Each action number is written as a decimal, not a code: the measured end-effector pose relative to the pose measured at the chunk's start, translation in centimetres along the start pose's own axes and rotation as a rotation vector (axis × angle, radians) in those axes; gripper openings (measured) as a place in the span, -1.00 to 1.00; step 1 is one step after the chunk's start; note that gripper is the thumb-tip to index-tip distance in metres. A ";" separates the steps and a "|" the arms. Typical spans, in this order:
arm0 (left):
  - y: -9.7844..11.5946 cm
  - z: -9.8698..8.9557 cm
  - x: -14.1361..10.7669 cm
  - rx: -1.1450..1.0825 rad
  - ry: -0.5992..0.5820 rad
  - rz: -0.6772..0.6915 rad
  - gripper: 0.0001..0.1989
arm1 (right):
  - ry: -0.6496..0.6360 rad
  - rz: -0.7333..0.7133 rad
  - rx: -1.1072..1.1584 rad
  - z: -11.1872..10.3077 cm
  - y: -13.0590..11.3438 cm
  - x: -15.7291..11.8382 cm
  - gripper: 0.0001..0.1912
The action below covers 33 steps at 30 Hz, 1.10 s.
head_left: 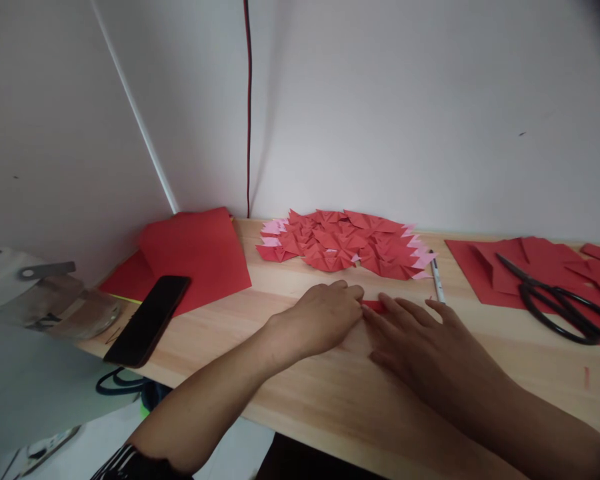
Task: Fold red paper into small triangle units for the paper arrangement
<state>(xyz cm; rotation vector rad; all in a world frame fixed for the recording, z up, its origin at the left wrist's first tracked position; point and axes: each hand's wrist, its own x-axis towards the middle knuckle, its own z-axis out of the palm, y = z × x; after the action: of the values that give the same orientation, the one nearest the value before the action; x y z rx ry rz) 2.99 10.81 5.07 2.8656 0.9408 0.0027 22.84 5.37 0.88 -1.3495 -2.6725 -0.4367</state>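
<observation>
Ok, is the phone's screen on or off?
Off, by the look of it: the upward face of the phone is evenly black, with no lit picture or glow on it.

Dim light casts soft shadows; the top-right corner blurs dark.

- Desk (220, 333): pale wood with visible grain, smooth, low sheen
- Large sheets (195, 253) at the left: matt red paper, smooth
- Folded pieces (340, 240): red and pink paper, matt, creased
- Scissors (563, 303): grey metal blades, glossy black handles that look like plastic
- Phone (150, 320): dark, smooth, glossy face
- Wall (380, 120): matt, mostly smooth, pale paint
- Jug (80, 307): clear, shiny body
</observation>
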 end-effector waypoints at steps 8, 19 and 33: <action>0.2 -0.9 0.0 0.005 -0.081 0.002 -0.81 | 0.020 0.043 -0.061 -1.1 -0.6 0.4 -0.64; 0.2 -0.4 -0.2 -0.014 -0.052 -0.011 -0.79 | 0.088 0.049 -0.003 -1.2 -1.2 1.1 -0.72; 0.1 -0.3 -0.1 0.019 -0.043 0.012 -0.78 | 0.073 -0.035 -0.098 -1.9 -1.4 1.0 -0.69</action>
<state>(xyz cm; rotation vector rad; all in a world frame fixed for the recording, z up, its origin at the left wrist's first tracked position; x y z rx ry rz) 2.95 10.66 5.38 2.8766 0.9207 -0.0674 21.04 4.75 2.58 -1.2867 -2.6507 -0.6158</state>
